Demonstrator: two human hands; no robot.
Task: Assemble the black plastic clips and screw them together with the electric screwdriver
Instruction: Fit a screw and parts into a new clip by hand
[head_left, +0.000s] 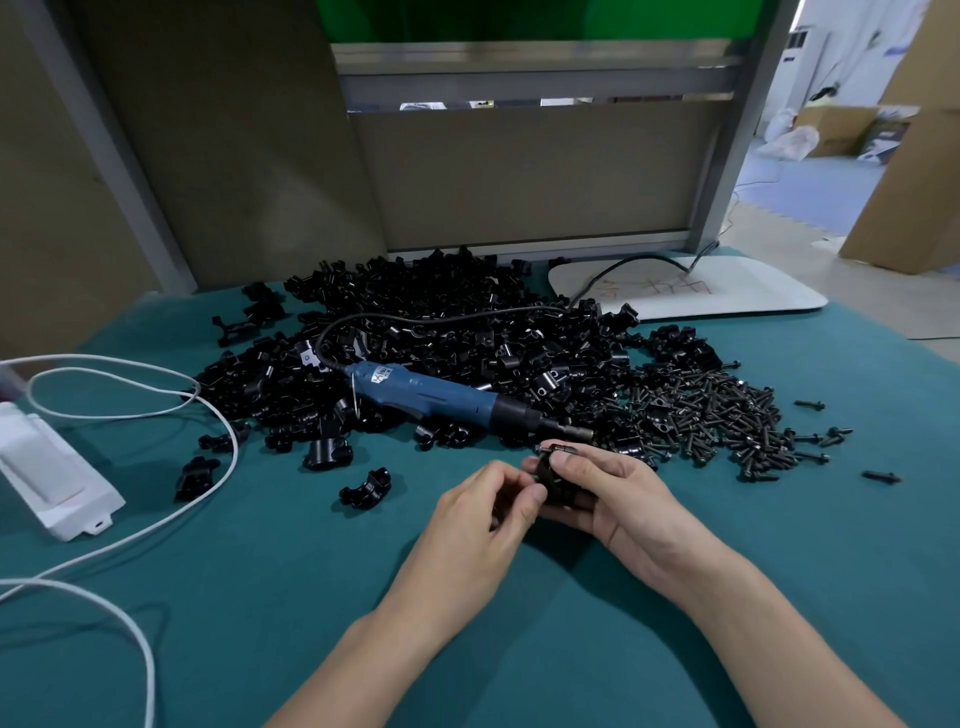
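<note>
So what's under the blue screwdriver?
The blue screwdriver lies on the pile of black clips, its tip near the screws. Its body covers the clips right beneath it, so I cannot see them, or whether it touches the green cloth.

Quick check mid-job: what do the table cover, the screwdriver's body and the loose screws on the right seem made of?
Teal table cover: looks like felt or cloth, matte, no glare. Blue electric screwdriver: moulded plastic body, slight sheen; its dark tip looks metal. Heap of dark screws: probably blackened metal, judging by small glints.
</note>
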